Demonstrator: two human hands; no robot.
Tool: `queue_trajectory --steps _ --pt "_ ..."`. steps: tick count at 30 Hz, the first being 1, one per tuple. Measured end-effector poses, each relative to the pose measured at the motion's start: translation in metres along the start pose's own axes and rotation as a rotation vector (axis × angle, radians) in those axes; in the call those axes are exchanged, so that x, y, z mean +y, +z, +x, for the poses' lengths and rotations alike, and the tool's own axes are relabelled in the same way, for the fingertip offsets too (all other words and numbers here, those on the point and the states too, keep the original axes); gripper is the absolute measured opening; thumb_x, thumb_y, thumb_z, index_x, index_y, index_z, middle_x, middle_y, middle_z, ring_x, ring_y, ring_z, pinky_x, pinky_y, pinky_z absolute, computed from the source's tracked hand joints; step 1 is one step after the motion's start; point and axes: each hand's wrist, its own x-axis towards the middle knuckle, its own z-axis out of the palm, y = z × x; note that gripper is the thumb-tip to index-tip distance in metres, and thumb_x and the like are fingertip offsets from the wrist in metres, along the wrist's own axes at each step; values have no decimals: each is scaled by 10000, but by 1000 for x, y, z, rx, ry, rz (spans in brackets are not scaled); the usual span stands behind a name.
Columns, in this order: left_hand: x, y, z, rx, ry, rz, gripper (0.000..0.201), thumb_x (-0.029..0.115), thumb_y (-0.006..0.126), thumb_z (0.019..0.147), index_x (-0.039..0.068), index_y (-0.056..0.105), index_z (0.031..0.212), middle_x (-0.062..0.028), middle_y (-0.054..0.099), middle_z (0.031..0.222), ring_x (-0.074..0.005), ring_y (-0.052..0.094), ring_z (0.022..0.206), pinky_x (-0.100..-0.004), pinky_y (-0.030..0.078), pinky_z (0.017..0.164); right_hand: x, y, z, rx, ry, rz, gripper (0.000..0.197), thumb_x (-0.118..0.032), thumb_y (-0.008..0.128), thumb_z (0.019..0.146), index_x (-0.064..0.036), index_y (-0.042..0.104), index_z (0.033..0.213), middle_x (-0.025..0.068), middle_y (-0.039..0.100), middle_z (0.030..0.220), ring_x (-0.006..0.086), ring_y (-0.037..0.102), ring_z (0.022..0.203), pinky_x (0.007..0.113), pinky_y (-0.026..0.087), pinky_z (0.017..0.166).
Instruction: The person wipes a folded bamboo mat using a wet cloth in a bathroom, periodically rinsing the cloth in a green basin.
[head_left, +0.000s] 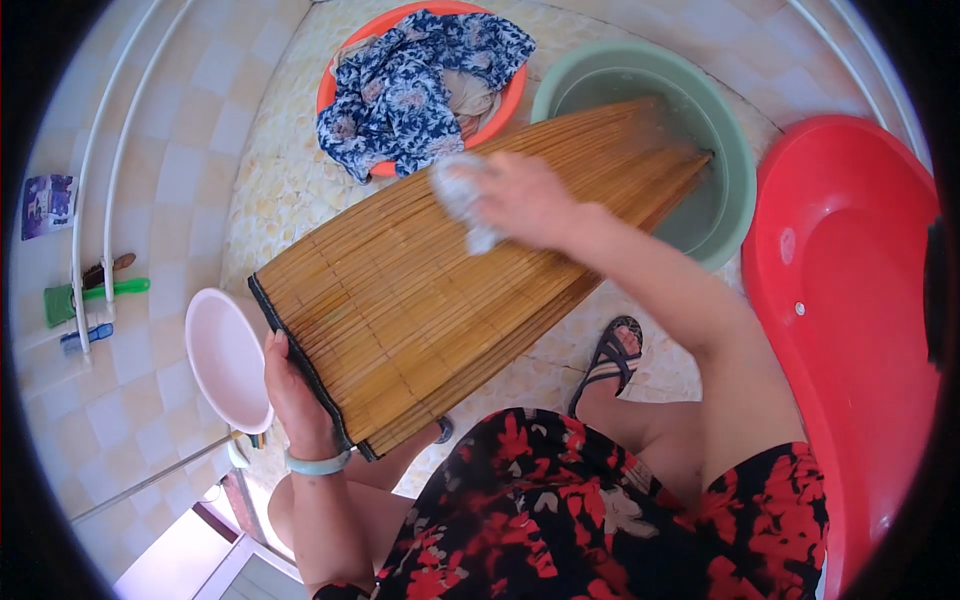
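Observation:
A folded bamboo mat with dark cloth edging slants across the middle, its near end over my lap. Its far end dips into a green basin of cloudy water. At the near left corner, my left hand grips the mat by its dark edge, thumb on top and the other fingers hidden beneath. My right hand, slightly blurred, presses a pale wet-looking cloth against the mat's upper face, near its far long side.
An orange basin with a blue floral garment stands at the far left. On the right lies a large red tub. A pale pink basin leans left of the mat. Brushes hang by white pipes on the tiled wall.

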Motion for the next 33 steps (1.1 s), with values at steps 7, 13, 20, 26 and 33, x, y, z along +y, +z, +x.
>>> queue_trajectory --steps 7,13,20,26,33 --pt "4 9 -1 19 7 -70 375 315 372 967 17 516 1143 -75 565 1126 -166 513 1013 -307 377 923 130 -16 -56 -218 727 -251 467 -373 403 906 -25 459 1212 213 502 1139 360 499 1063 443 404 905" --pt "9 18 4 5 -98 -45 634 543 271 942 10 555 1137 -90 606 1078 -180 551 983 -297 402 903 95 -6 -55 -182 662 -21 525 -303 470 878 75 409 1237 267 482 1217 390 464 1128 423 376 962" --pt "8 10 0 -17 -122 -181 750 628 245 902 -24 566 1084 -132 619 1023 -213 581 943 -315 453 851 -82 -25 -20 -252 -43 119 389 -222 511 862 -19 502 1194 199 518 1108 369 508 1006 450 420 887" --pt "19 15 -8 23 -177 -224 813 685 258 863 -37 528 1119 -145 610 1016 -222 589 920 -338 468 839 -185 -1 28 -192 -532 478 384 -187 629 758 -182 563 1137 102 499 909 290 504 852 411 427 749" --pt "11 8 4 159 -111 -270 717 633 289 895 -20 539 1051 -67 587 954 -159 536 908 -292 416 817 -184 29 71 333 -636 256 348 -138 635 684 -239 606 1016 12 469 731 199 518 661 327 393 596"
